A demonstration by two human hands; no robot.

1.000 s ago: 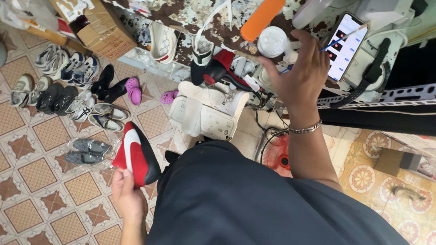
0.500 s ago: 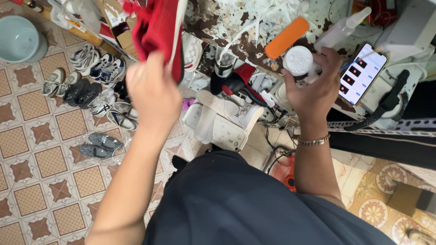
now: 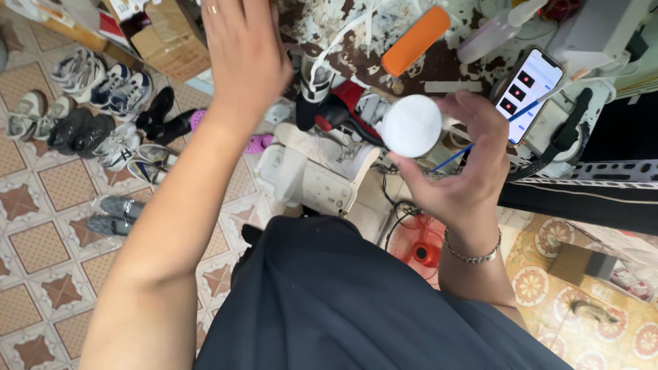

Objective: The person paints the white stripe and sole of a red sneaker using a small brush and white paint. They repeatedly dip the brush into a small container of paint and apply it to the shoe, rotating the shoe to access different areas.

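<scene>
Right hand (image 3: 456, 175) is wrapped around a white round-topped jar (image 3: 411, 125), held up above the stained counter (image 3: 356, 41), just in front of an orange block (image 3: 415, 40) and a lit phone (image 3: 528, 92). Left hand (image 3: 247, 51) is raised with its palm turned away; its fingertips are cut off at the top edge, so its grip can't be judged. Pairs of shoes (image 3: 89, 116) line the tiled floor (image 3: 41, 240), and the left forearm blocks part of them.

Patterned tile floor (image 3: 41, 253) (shoes (image 3: 89, 109) in rows)
</scene>
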